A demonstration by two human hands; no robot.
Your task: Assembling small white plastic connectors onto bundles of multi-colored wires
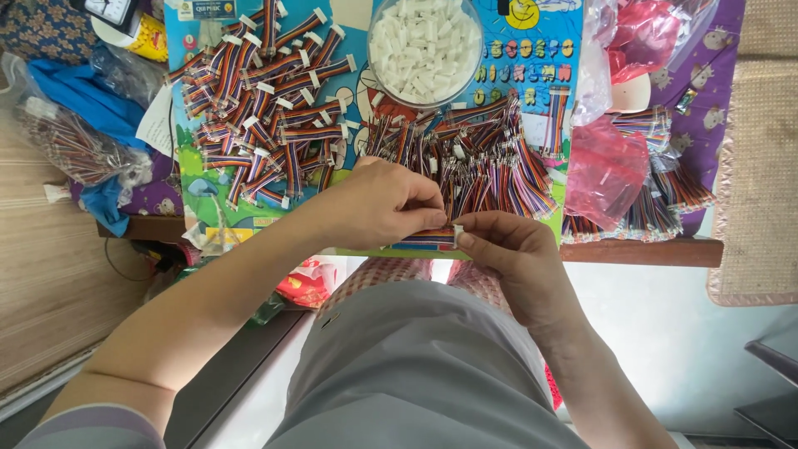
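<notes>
**Head view: both hands on one ribbon cable at the worktop edge**

Head camera looks straight down, and I see my left hand (378,204) and right hand (507,254) meeting at the near edge of the worktop (640,249). Between them lies a short multicoloured ribbon cable (424,239), held flat. The left grip is narrow, thumb and fingers pinched on the cable's left part. The right grip is also narrow, fingertips (467,241) closed on a small white connector (457,230) at the cable's right end.

At 12 o'clock from the hands stands a round clear bowl (426,50) filled with white connector housings. At 11 o'clock a loose pile of ribbon cables with white ends (266,108) spreads over a bright cartoon mat (187,158). Just beyond the hands, at 12 to 1 o'clock, lies a dense heap of cables without housings (490,162). At 2 o'clock sit red plastic bags (607,170), with more cable bundles (669,195) beside them. At 10 o'clock a clear bag of wires (71,141) rests by blue cloth (83,96). A grey garment (416,366) fills the lower part of the view.
</notes>
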